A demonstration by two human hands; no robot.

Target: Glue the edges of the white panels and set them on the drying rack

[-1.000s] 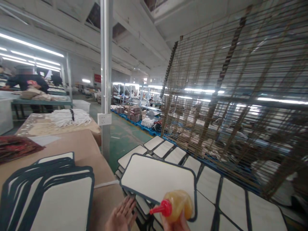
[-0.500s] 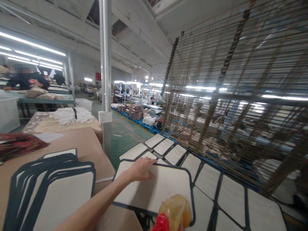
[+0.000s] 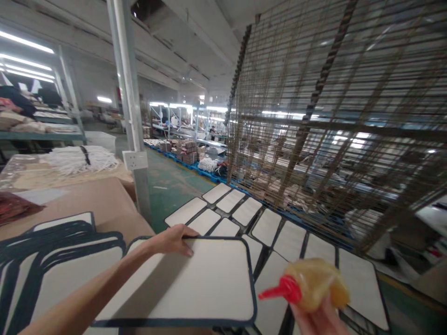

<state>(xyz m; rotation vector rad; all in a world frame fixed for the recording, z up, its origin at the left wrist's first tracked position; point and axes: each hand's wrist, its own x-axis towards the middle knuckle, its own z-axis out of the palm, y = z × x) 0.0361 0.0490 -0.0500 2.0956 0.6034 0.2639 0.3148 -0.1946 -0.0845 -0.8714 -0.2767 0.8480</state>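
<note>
A tall rack of thin, closely set rods on thick uprights leans across the right side, partly screening the goods and strip lights behind it. At the left is a table with a smooth brown top, and a grey metal post rises behind its far corner. Flat off-white panels, dark-edged, lie in rows below the rack. On the table, a fanned stack of similar round-cornered panels is partly hidden by the left forearm. Between stack and rows is the held panel, pale and matt with a dark blue-grey border, a shadow slanting over its face; whether it rests on anything cannot be told. Beyond lies a bundle of white cords tied with a black band. The left hand is clamped on the held panel's far edge, thumb on its face. The right hand is closed round a soft, amber, translucent bottle; blur hides whether it bears writing. A white socket plate sits on the post. Smallest is the bottle's tapered red nozzle, pointing left.
</note>
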